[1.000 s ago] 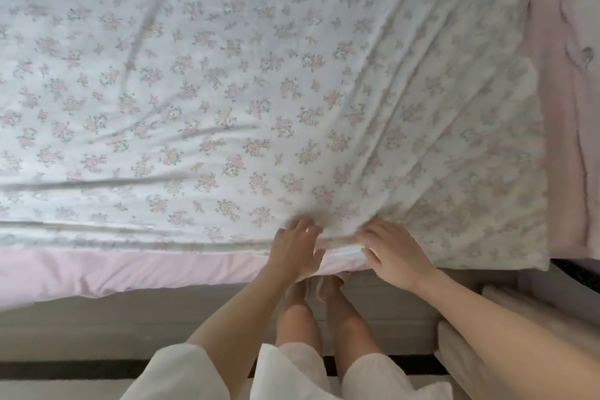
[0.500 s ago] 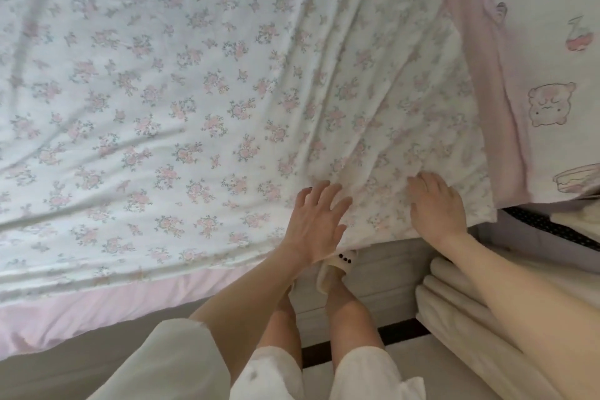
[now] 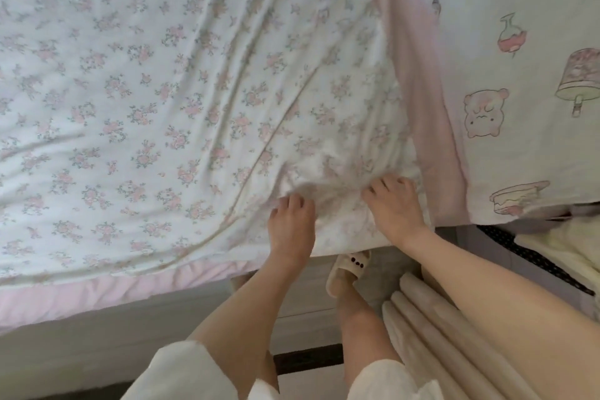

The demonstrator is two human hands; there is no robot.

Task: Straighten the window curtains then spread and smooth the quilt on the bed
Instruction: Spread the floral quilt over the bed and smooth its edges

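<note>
Down at the near corner of the bed, both hands have the floral quilt [image 3: 181, 101] bunched in their grip. The left hand [image 3: 292, 224] sits at about six o'clock, fingers curled into the cloth; the right hand [image 3: 394, 204] is just beside it toward four o'clock, fingers likewise clenched on a fold, with puckered fabric gathered between the two. From there long creases run up toward twelve o'clock across the quilt, which covers the bed from nine o'clock to past the middle. Its pink border [image 3: 418, 84] runs along the edge at one o'clock and along the near side at eight o'clock. A cartoon-print cover [image 3: 506, 52] lies beyond it at two o'clock. Below the hands, a beige slipper [image 3: 347, 269] shows on the floor, and cream curtain folds [image 3: 431, 334] hang at five o'clock.
</note>
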